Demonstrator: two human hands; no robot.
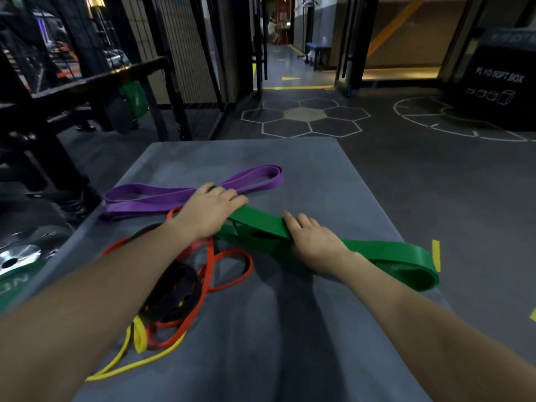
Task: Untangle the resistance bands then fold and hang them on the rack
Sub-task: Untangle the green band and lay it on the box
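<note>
A wide green band point(385, 253) lies folded across a grey mat point(319, 175), running from the centre to the mat's right edge. My left hand point(211, 207) presses flat on its far left end, fingers straight. My right hand point(310, 239) rests on the band's middle, fingers laid over its top edge. A purple band point(162, 195) lies folded on the mat beyond my left hand. Near my left forearm, red point(229, 271), black point(177, 294) and yellow point(139, 338) bands sit in a tangled heap.
A black metal rack point(95, 91) with a green weight plate point(136, 97) stands at the left. A silver plate point(17, 256) lies on the floor beside the mat. A black plyo soft box point(499, 79) stands at the far right. Hexagon floor markings point(304, 117) lie beyond the mat.
</note>
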